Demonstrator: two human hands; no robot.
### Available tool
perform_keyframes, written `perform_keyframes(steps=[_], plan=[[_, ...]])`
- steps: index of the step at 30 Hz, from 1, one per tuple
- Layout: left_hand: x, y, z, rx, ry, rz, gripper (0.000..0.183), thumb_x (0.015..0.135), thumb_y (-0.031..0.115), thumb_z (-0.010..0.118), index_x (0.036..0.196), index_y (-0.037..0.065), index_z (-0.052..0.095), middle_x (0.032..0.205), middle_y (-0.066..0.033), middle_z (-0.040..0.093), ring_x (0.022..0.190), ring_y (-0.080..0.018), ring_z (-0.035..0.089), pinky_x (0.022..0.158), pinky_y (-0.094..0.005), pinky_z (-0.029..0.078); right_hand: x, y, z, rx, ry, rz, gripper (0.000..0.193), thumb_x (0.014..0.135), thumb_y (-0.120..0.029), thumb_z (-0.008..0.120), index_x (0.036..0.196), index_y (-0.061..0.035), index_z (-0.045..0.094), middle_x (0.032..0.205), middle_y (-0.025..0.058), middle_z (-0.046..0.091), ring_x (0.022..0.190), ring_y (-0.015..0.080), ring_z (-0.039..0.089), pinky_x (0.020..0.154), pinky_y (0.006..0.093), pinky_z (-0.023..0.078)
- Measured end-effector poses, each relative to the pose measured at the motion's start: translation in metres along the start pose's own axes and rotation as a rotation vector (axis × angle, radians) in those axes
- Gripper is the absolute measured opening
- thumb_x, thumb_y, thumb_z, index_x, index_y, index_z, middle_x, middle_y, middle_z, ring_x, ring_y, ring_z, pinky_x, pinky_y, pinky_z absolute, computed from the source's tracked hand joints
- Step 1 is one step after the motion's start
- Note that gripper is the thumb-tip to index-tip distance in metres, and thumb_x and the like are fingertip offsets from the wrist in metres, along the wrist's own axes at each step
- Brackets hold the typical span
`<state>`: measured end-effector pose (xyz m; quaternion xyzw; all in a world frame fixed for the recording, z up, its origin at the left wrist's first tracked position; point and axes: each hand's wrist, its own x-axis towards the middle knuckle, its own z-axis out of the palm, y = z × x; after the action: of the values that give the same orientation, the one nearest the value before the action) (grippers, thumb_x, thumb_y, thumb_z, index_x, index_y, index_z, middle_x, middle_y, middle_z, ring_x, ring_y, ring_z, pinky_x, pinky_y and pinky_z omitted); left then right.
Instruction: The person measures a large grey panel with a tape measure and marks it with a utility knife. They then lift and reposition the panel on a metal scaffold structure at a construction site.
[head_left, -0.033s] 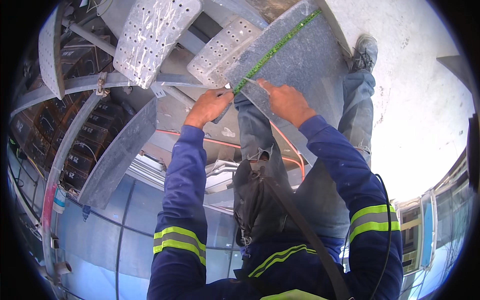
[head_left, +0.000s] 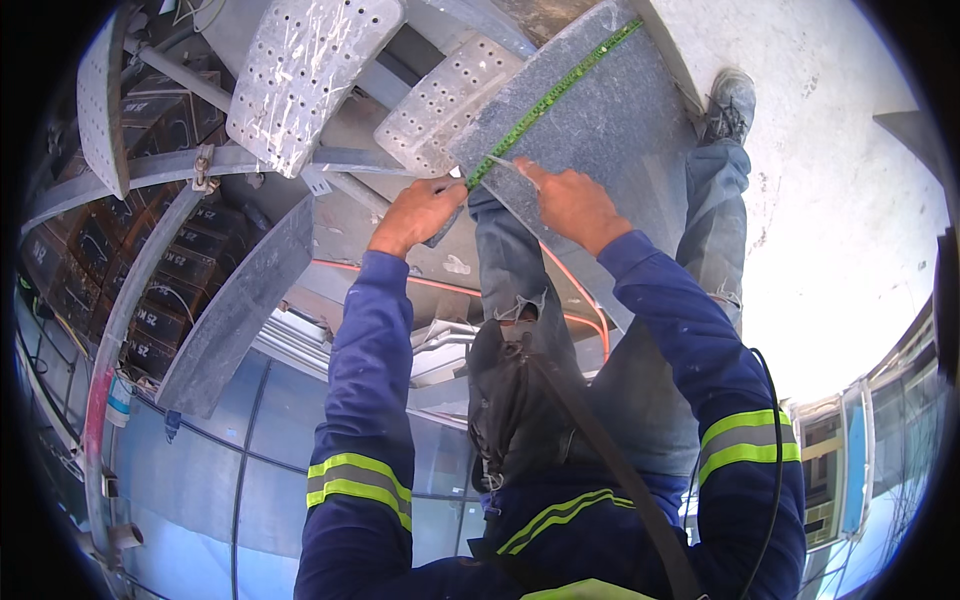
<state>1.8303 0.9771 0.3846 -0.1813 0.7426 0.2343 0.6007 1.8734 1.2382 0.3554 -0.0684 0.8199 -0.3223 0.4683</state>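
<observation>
A tape measure's green blade (head_left: 547, 100) stretches diagonally across a grey slab (head_left: 610, 135), from its far corner to its near left edge. My left hand (head_left: 420, 213) is closed around the tape measure's dark case (head_left: 443, 230), which shows only in part under my fingers. Just right of the blade, my right hand (head_left: 575, 203) pinches a thin, pale, pointed stick (head_left: 500, 161), its tip close to the blade near the slab's left edge. Whether the stick is a pencil I cannot tell. The slab lies in front of my legs.
Perforated metal planks (head_left: 310, 80) stand at the far left beside curved scaffold pipes (head_left: 150, 250). Stacked dark boxes (head_left: 160, 290) sit behind the pipes. An orange cable (head_left: 440, 286) runs near my legs. A pale concrete surface (head_left: 820, 170) lies to the right, under my shoe.
</observation>
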Motion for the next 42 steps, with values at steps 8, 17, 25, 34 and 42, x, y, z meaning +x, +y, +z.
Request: perform_keyframes(steps=[8,17,25,34,42], plan=[[0.000,0.004,0.000,-0.018,0.000,-0.004,0.054,0.090,0.049,0.058,0.126,0.012,0.076,0.115,-0.0257,0.074,0.111,-0.0427,0.070,0.099,-0.0429,0.052,0.005,-0.010,-0.014,0.002,-0.133,0.092,0.068,0.092,-0.007,0.059,0.157,-0.0218,0.047,0.105,0.0247,0.074,0.102,0.0444,0.072,0.090,0.0540,0.057],[-0.001,-0.007,0.031,-0.082,-0.016,-0.027,0.055,0.092,0.041,0.058,0.132,0.006,0.073,0.116,-0.0171,0.077,0.109,-0.0268,0.071,0.098,-0.0342,0.051,-0.001,-0.005,-0.006,-0.008,-0.094,0.071,0.066,0.092,-0.007,0.058,0.155,-0.0213,0.048,0.100,0.0249,0.074,0.098,0.0448,0.072,0.087,0.0552,0.058],[-0.009,-0.010,0.049,-0.097,0.016,0.046,0.056,0.092,0.037,0.056,0.138,0.007,0.069,0.124,-0.0188,0.073,0.117,-0.0279,0.068,0.105,-0.0344,0.047,-0.027,0.038,0.026,0.127,-0.007,0.123,0.057,0.097,-0.014,0.059,0.153,-0.0205,0.050,0.092,0.0248,0.073,0.089,0.0430,0.073,0.075,0.0541,0.056],[-0.031,0.025,0.098,-0.324,0.029,0.027,0.074,0.088,0.033,0.063,0.157,0.010,0.049,0.130,-0.0229,0.070,0.122,-0.0333,0.066,0.107,-0.0374,0.048,-0.036,0.064,0.041,0.958,0.284,0.370,0.051,0.096,-0.035,0.077,0.132,-0.0022,0.062,0.088,0.0043,0.067,0.077,0.0121,0.063,0.071,0.0321,0.050],[-0.037,0.068,0.145,-0.741,-0.176,0.018,0.084,0.092,0.045,0.077,0.150,-0.009,0.049,0.137,-0.0210,0.060,0.128,-0.0270,0.058,0.109,-0.0362,0.044,-0.029,0.064,0.038,1.226,0.190,0.547,0.040,0.096,-0.034,0.077,0.111,0.0019,0.069,0.090,0.0051,0.068,0.076,0.0134,0.063,0.069,0.0325,0.050]])
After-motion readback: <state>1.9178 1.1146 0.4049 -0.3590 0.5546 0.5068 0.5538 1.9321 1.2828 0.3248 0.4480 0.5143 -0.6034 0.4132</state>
